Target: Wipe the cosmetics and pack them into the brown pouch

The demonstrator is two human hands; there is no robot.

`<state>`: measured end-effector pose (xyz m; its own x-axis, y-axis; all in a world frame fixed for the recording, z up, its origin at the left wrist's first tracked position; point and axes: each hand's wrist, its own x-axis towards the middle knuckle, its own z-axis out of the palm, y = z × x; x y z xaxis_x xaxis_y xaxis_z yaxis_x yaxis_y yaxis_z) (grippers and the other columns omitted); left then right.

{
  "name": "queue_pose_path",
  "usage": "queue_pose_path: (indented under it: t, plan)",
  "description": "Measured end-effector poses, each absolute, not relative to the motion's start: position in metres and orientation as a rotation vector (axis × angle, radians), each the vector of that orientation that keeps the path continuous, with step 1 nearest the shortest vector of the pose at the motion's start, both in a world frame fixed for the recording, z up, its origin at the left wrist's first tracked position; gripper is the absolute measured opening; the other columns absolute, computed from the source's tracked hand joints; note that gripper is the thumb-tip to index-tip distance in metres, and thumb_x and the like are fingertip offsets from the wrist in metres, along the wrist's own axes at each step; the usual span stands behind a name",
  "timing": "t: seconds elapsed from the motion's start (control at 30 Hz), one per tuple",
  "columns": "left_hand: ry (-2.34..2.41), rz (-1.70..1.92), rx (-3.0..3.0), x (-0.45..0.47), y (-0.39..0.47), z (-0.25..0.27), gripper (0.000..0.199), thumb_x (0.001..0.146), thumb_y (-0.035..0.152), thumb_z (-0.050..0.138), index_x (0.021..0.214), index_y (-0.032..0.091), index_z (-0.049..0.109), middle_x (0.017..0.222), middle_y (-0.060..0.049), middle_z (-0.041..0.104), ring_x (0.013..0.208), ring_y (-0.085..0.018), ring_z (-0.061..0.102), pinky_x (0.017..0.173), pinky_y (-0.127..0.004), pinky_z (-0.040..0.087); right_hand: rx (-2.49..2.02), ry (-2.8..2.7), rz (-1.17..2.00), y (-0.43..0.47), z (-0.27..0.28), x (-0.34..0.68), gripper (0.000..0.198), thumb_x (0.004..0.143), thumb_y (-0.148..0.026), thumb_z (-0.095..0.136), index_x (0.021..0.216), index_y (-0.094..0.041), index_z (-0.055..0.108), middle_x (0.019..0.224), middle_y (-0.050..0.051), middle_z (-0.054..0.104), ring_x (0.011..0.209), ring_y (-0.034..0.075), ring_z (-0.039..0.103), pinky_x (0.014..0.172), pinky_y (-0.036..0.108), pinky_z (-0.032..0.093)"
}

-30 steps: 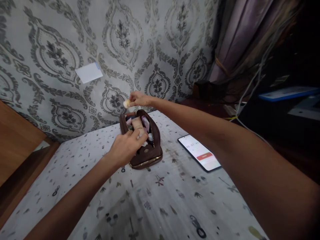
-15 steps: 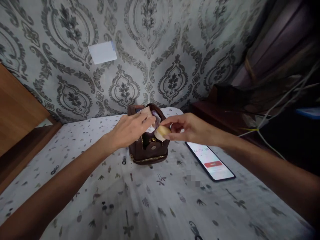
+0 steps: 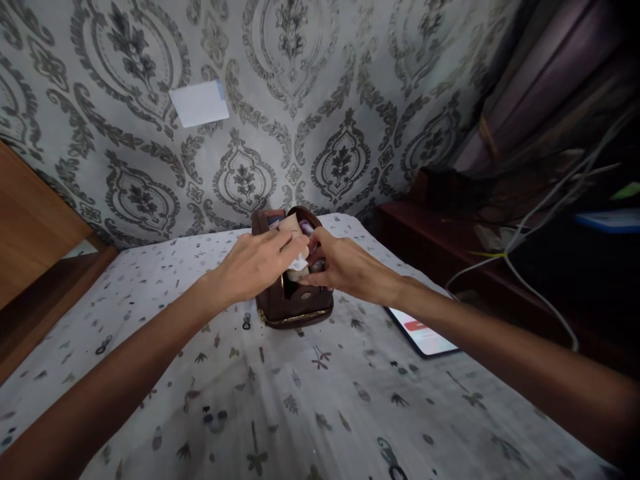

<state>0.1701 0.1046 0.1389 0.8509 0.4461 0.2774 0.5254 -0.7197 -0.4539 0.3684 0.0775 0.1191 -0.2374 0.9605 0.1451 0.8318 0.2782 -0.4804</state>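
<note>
A small brown zip bag (image 3: 297, 313) stands open on the patterned bedsheet. My left hand (image 3: 260, 263) reaches over its left side, with fingers bent together beside a white, crumpled-looking piece (image 3: 299, 262); what they grip is partly hidden. From the right, my right hand (image 3: 345, 267) dips into the opening, thumb and fingers curled around a small round pale container (image 3: 299, 274), mostly covered now. A beige flat item (image 3: 289, 227) and a purple item (image 3: 307, 227) stick up at the back of the bag.
A phone (image 3: 430, 340) with a lit screen lies on the sheet under my right forearm. Patterned wallpaper with a white card (image 3: 200, 103) rises behind. Wooden furniture (image 3: 35, 220) borders the left; white cables (image 3: 525, 280) hang at the right.
My right hand has moved left and into the bag, carrying the round yellowish container down inside. The left hand stays nearly in place. The view has shifted slightly.
</note>
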Motion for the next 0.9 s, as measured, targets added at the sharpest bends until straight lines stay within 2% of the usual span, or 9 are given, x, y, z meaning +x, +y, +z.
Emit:
queue_pose_path:
  t: [0.13, 0.27, 0.43, 0.57, 0.73, 0.8, 0.9]
  plan:
    - [-0.665, -0.175, -2.531, 0.174, 0.1, 0.135, 0.032, 0.095, 0.009, 0.043, 0.123, 0.019, 0.055, 0.098, -0.007, 0.065, 0.098, -0.022, 0.067, 0.062, -0.024, 0.05, -1.533, -2.096, 0.534, 0.073, 0.118, 0.373, 0.04, 0.075, -0.023, 0.075, 0.098, -0.026, 0.043, 0.088, -0.001, 0.075, 0.067, 0.017, 0.067, 0.059, 0.027, 0.043]
    - [-0.728, -0.153, -2.568, 0.172, 0.096, 0.133, 0.037, 0.094, 0.012, 0.051, 0.129, 0.022, 0.054, 0.107, -0.008, 0.067, 0.103, -0.024, 0.067, 0.064, -0.026, 0.05, -1.452, -2.058, 0.573, 0.069, 0.116, 0.378, 0.036, 0.077, -0.017, 0.069, 0.098, -0.025, 0.042, 0.084, -0.002, 0.074, 0.066, 0.016, 0.067, 0.06, 0.025, 0.044]
    - [-0.842, -0.399, -2.718, 0.159, 0.102, 0.131, 0.044, 0.096, 0.024, 0.054, 0.14, 0.024, 0.049, 0.127, -0.009, 0.067, 0.111, -0.024, 0.067, 0.081, -0.03, 0.054, -1.396, -1.96, 0.662, 0.065, 0.114, 0.384, 0.027, 0.08, -0.017, 0.065, 0.098, -0.025, 0.046, 0.078, -0.004, 0.071, 0.057, 0.015, 0.065, 0.056, 0.026, 0.046]
    - [-0.887, -0.53, -2.769, 0.155, 0.105, 0.13, 0.034, 0.099, 0.028, 0.05, 0.132, 0.022, 0.057, 0.129, -0.008, 0.067, 0.116, -0.024, 0.065, 0.091, -0.034, 0.054, -1.357, -1.937, 0.693, 0.066, 0.113, 0.387, 0.025, 0.082, -0.025, 0.067, 0.1, -0.026, 0.048, 0.087, -0.002, 0.072, 0.06, 0.016, 0.065, 0.055, 0.026, 0.047]
    - [-0.974, -0.416, -2.67, 0.168, 0.099, 0.131, 0.026, 0.096, 0.028, 0.057, 0.12, 0.021, 0.064, 0.115, -0.007, 0.067, 0.108, -0.025, 0.062, 0.082, -0.034, 0.054, -1.463, -2.006, 0.448, 0.074, 0.114, 0.383, 0.026, 0.086, -0.035, 0.067, 0.105, -0.024, 0.054, 0.083, -0.001, 0.071, 0.067, 0.017, 0.064, 0.06, 0.026, 0.04]
    - [-1.049, -0.353, -2.596, 0.175, 0.096, 0.13, 0.022, 0.095, 0.033, 0.06, 0.11, 0.019, 0.068, 0.113, -0.009, 0.064, 0.108, -0.027, 0.06, 0.078, -0.034, 0.054, -1.489, -2.052, 0.358, 0.077, 0.115, 0.382, 0.027, 0.085, -0.033, 0.069, 0.107, -0.024, 0.057, 0.08, -0.002, 0.068, 0.066, 0.017, 0.061, 0.06, 0.025, 0.036]
    - [-1.126, -0.315, -2.529, 0.184, 0.091, 0.125, 0.029, 0.094, 0.044, 0.062, 0.102, 0.018, 0.071, 0.114, -0.012, 0.06, 0.108, -0.029, 0.056, 0.076, -0.035, 0.054, -1.444, -2.11, 0.298, 0.08, 0.115, 0.382, 0.022, 0.084, -0.03, 0.068, 0.105, -0.025, 0.063, 0.074, -0.003, 0.064, 0.066, 0.016, 0.057, 0.06, 0.024, 0.033]
